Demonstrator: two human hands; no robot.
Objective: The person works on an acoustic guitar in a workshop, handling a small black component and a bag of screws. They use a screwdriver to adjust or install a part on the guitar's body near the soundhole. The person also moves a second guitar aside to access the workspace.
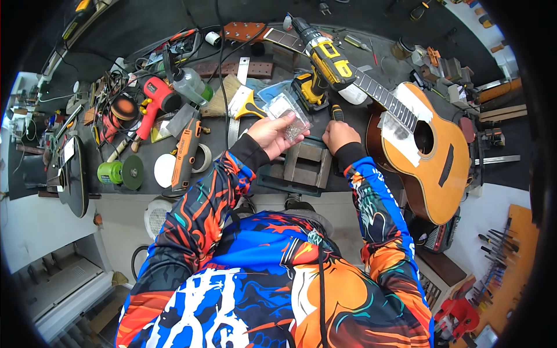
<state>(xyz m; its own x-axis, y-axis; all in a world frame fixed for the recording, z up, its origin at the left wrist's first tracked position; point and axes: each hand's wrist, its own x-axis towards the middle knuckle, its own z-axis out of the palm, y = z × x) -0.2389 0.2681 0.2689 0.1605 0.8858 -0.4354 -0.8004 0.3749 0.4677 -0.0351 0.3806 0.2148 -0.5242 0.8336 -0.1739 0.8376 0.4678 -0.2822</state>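
My left hand (pixel 272 133) holds up a small clear plastic bag (pixel 293 123) with small metal pieces inside and a white label behind. To its right, my right hand (pixel 341 138) is closed on a black-and-yellow handle (pixel 337 113). A metal vise (pixel 304 164) sits below and between my hands at the bench's front edge. A yellow-and-black cordless drill (pixel 325 58) stands just beyond them. An acoustic guitar (pixel 449 165) lies to the right, with white sheets around its sound hole and fretboard.
The dark bench (pixel 101 188) carries a red power tool (pixel 154 101), an orange tool (pixel 185 151), a green grinding tool (pixel 110 172), a spray bottle (pixel 188 86), cables, a brush and several small items. More hand tools hang on a wooden board (pixel 505 272) at lower right.
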